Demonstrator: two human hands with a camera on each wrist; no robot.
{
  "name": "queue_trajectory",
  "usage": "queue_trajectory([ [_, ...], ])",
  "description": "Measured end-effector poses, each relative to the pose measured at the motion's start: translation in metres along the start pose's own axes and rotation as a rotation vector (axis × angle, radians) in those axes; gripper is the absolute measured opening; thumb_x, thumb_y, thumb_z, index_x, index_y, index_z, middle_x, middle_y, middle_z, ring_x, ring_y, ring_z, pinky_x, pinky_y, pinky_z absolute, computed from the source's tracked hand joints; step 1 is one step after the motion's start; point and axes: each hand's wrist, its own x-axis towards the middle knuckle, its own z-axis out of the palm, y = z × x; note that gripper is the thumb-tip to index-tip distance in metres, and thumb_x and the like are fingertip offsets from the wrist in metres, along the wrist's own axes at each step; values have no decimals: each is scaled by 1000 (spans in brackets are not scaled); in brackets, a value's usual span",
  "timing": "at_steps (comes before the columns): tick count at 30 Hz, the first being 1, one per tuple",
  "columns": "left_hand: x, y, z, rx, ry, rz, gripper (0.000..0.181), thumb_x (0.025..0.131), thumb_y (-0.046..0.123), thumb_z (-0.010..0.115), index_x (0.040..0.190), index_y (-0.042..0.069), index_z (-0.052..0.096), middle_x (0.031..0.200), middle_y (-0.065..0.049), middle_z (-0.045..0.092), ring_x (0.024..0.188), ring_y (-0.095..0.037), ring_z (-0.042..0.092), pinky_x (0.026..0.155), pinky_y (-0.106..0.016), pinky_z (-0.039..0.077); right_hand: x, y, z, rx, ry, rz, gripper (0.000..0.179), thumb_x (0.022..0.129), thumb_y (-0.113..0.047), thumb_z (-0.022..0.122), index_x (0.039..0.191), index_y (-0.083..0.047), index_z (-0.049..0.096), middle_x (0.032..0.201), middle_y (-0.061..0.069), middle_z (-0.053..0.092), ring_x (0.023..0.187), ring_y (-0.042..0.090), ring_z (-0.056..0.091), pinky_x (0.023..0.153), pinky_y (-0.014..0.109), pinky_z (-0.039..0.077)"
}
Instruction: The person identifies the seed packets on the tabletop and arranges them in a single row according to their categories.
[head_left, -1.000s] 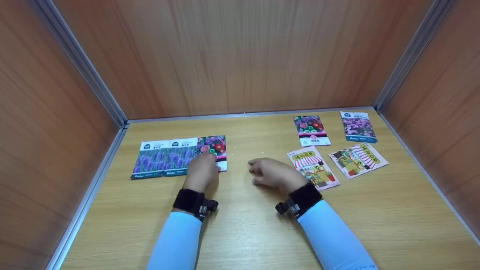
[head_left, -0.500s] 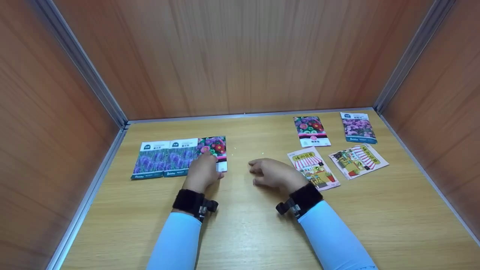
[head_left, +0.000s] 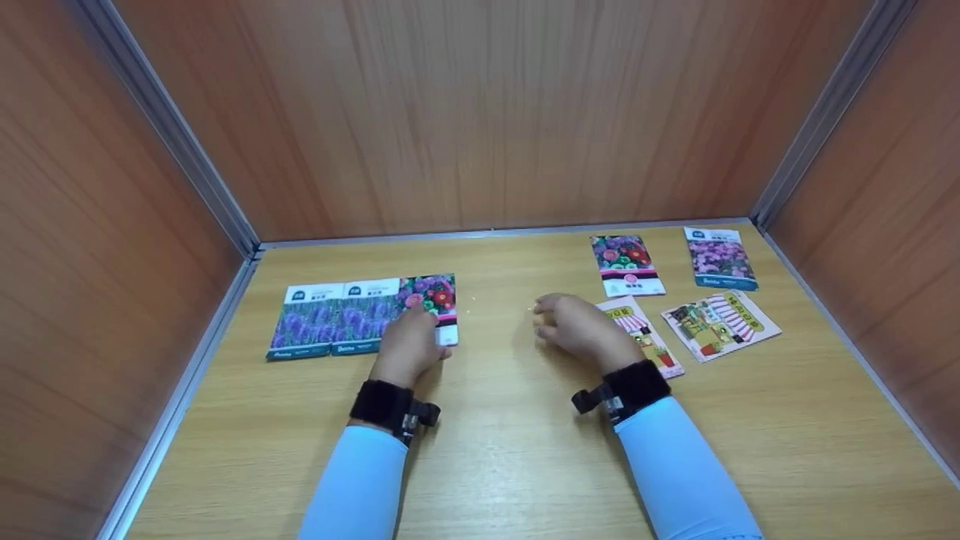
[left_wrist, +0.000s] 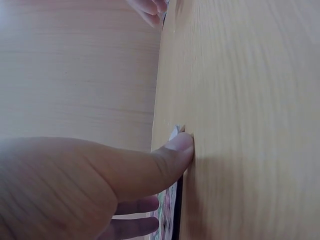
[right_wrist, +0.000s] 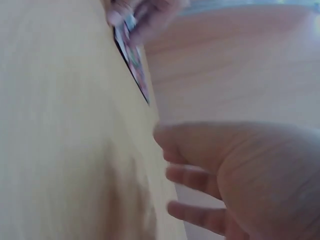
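Observation:
In the head view, my left hand (head_left: 409, 343) rests on a seed packet with multicoloured flowers (head_left: 442, 296). Its fingers lie over the packet's face, and in the left wrist view the thumb (left_wrist: 177, 147) sits at the packet's edge against the table. Directly left of it are two lavender seed packets (head_left: 366, 319), side by side in the same row. My right hand (head_left: 581, 330) hovers with loosely bent fingers and holds nothing; it partly covers a packet with a striped awning picture (head_left: 660, 351). In the right wrist view its fingers (right_wrist: 195, 180) stand apart above the table.
At the right lie another multicoloured flower packet (head_left: 628, 265), a pink-flower packet (head_left: 720, 259) and a tilted awning packet (head_left: 721, 325). Wooden panels (head_left: 480, 112) with metal-coloured edging enclose the table (head_left: 495, 457) at the back and both sides. Tiny pale specks lie mid-table.
My right hand has moved to the right, covering more of the nearer awning packet. My left hand stays on the flower packet, its thumb now showing at the near edge.

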Motion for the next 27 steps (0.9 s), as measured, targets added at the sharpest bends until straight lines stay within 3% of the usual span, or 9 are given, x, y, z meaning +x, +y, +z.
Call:
queue_trajectory([
  [7, 2, 2, 1, -2, 9, -13, 46, 92, 29, 98, 124, 0, 81, 167, -27, 59, 144, -45, 65, 123, -61, 53, 11, 36, -34, -113, 178, 50, 56, 110, -26, 68, 159, 0, 61, 177, 24, 46, 165, 50, 42, 138, 65, 35],
  [11, 2, 2, 1, 8, 11, -24, 48, 91, 30, 99, 124, 0, 82, 162, -25, 63, 137, -43, 68, 119, -59, 56, 10, 54, -53, -142, 203, 131, 58, 109, -25, 68, 158, 4, 60, 167, 31, 53, 157, 54, 50, 132, 68, 42],
  [15, 2, 1, 2, 34, 22, -20, 50, 90, 33, 100, 122, 0, 81, 152, -24, 68, 129, -41, 70, 113, -58, 59, 8, 65, -64, -198, 166, 205, 52, 110, -32, 70, 144, 8, 67, 146, 32, 66, 133, 51, 65, 116, 70, 55],
  [20, 2, 1, 2, 21, 20, -26, 48, 90, 31, 100, 122, 0, 81, 147, -24, 70, 126, -40, 70, 111, -57, 60, 10, 70, -69, -184, 37, 292, 57, 115, -45, 66, 135, 7, 73, 121, 24, 73, 103, 37, 67, 95, 55, 60],
  [24, 1, 3, 3, 1, 14, -37, 46, 91, 29, 99, 122, 0, 81, 148, -24, 70, 128, -41, 70, 113, -58, 59, 14, 67, -69, -127, -66, 365, 63, 116, -51, 61, 143, 6, 69, 118, 20, 72, 102, 34, 67, 91, 47, 57],
  [27, 0, 3, 3, -9, 15, -39, 45, 91, 30, 99, 120, 1, 81, 142, -23, 73, 124, -40, 71, 110, -57, 60, 18, 65, -65, -79, -84, 384, 63, 116, -53, 60, 142, 4, 69, 115, 19, 73, 100, 32, 70, 87, 42, 59],
])
